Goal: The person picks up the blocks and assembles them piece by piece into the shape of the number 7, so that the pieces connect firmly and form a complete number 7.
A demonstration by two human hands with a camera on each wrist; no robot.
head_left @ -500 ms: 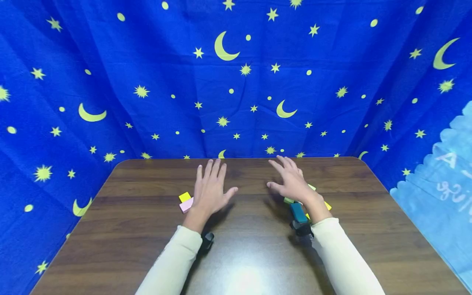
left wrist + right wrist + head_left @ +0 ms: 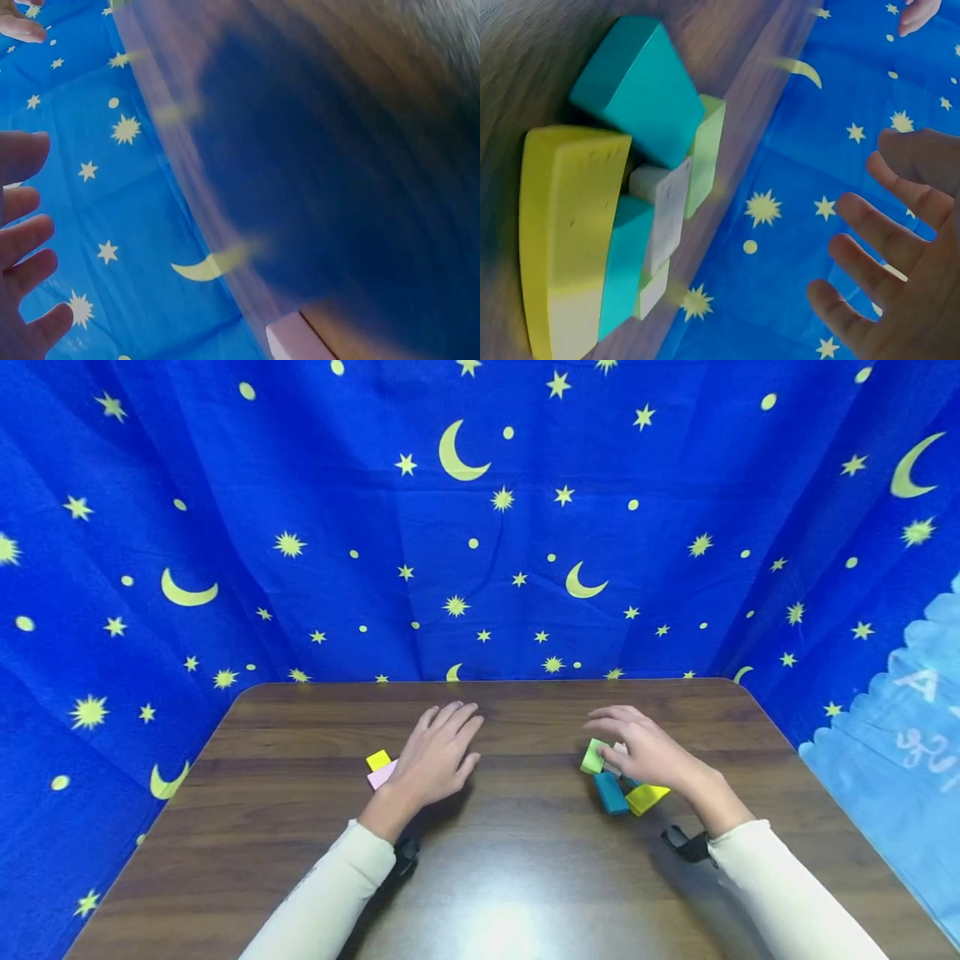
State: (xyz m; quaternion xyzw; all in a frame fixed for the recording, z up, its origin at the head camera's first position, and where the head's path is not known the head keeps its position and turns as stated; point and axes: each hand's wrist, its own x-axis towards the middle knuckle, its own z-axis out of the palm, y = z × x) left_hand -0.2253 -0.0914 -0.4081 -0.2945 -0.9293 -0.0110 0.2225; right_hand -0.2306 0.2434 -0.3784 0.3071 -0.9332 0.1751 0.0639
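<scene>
In the head view my left hand (image 2: 429, 762) is held over the table with its fingers extended, just right of a yellow block (image 2: 378, 760) and a pink block (image 2: 382, 774), which it partly hides. My right hand (image 2: 660, 753) is above a cluster of blocks on the right, its fingers loosely bent and apart. That cluster has a green block (image 2: 592, 757), a teal block (image 2: 611, 794) and a yellow block (image 2: 647, 798). The right wrist view also shows a whitish block (image 2: 665, 214) and a second teal block (image 2: 625, 262). Neither hand holds anything.
The blocks lie on a brown wood-grain table (image 2: 495, 827) with a bright glare near its front. A blue curtain (image 2: 337, 510) with moons and stars hangs behind and along the sides. Dark wrist straps (image 2: 686, 844) sit at both cuffs.
My right hand has moved right and back toward me, uncovering more of the block cluster. The left hand has turned slightly rightward, its fingertips drawn nearer to me. The blocks appear unmoved.
</scene>
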